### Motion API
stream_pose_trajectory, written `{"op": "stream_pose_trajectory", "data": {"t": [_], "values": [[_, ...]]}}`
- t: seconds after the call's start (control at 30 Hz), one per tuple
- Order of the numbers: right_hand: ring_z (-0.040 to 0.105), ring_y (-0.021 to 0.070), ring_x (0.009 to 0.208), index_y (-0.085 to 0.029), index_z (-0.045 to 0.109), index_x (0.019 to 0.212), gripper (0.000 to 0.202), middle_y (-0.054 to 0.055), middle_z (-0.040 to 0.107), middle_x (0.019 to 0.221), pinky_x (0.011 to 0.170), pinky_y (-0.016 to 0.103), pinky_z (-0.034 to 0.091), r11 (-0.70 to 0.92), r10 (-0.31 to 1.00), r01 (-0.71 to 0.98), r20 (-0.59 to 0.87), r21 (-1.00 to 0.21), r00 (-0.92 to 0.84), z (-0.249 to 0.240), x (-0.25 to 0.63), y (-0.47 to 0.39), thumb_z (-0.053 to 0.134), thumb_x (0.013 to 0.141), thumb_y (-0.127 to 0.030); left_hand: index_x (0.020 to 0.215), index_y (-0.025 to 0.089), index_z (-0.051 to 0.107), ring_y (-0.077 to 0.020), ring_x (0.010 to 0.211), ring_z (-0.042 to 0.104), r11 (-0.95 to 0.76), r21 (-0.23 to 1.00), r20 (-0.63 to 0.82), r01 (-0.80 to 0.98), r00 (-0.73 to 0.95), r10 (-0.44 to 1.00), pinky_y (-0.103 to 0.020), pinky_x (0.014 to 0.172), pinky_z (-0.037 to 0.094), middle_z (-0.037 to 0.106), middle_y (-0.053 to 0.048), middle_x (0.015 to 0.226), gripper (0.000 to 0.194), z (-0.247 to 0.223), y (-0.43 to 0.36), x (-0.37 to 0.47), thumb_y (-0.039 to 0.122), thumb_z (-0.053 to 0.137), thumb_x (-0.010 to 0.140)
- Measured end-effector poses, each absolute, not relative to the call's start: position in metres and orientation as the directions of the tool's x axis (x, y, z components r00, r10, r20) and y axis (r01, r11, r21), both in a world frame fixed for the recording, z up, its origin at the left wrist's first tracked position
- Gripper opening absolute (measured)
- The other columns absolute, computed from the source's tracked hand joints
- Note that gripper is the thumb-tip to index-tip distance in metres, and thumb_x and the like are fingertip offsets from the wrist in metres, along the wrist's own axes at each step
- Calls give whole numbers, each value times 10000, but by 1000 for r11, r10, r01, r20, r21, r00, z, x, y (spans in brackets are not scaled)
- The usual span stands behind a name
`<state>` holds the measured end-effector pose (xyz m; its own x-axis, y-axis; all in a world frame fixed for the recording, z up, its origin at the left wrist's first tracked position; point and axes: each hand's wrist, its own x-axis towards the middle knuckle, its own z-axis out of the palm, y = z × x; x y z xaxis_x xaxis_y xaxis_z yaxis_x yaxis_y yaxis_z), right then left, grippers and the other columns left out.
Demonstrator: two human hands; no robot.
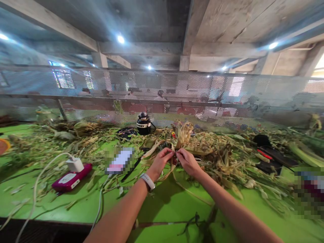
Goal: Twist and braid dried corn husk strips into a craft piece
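Observation:
My left hand [160, 163] and my right hand [187, 162] meet over the table, thumbs and fingertips pinched together. Between them they grip the lower part of a dry corn husk bundle [184, 133], whose pale, frayed leaves stand up and fan out above my fingers. Just what each fingertip pinches is too small to tell. A thin strip of husk [187, 192] trails from beneath my hands across the green tabletop [162, 202]. Loose dry husks [227, 162] lie heaped beside my right hand.
Left of my hands lie a phone [120, 161] on a cable and a magenta power strip [72, 178] with a white charger [75, 164]. Behind stands a black flask [143, 124]. A perforated metal screen [157, 87] closes off the back. Dark tools [269, 158] rest at the right.

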<state>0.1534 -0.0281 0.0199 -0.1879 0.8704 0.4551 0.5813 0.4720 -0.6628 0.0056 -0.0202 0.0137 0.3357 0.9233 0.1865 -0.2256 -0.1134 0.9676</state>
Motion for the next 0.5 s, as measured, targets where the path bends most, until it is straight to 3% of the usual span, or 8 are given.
{"op": "stream_pose_trajectory", "data": {"t": [0.23, 0.37, 0.5], "values": [[433, 122, 571, -200, 459, 654, 153, -24, 467, 579, 570, 233, 344, 466, 874, 575, 450, -673, -182, 20, 156, -27, 412, 775, -280, 718, 174, 514, -116, 628, 426, -291, 956, 285, -32, 318, 904, -256, 627, 371, 479, 28, 650, 218, 15, -20, 4, 385, 530, 772], [394, 105, 533, -198, 446, 630, 103, -36, 450, 551, 536, 218, 332, 484, 864, 559, 469, -673, -183, 19, 154, -26, 428, 723, -240, 716, 180, 515, -120, 642, 450, -296, 954, 293, -41, 315, 902, -251, 623, 386, 483, 26, 654, 253, 16, -21, 5, 423, 512, 786], [381, 104, 526, -202, 435, 626, 79, -36, 437, 549, 528, 217, 321, 521, 843, 561, 491, -644, -219, 17, 152, -27, 429, 700, -231, 728, 186, 501, -114, 529, 465, -233, 969, 248, -85, 338, 908, -251, 527, 377, 486, 40, 590, 276, 16, -22, 7, 458, 534, 764]]}}
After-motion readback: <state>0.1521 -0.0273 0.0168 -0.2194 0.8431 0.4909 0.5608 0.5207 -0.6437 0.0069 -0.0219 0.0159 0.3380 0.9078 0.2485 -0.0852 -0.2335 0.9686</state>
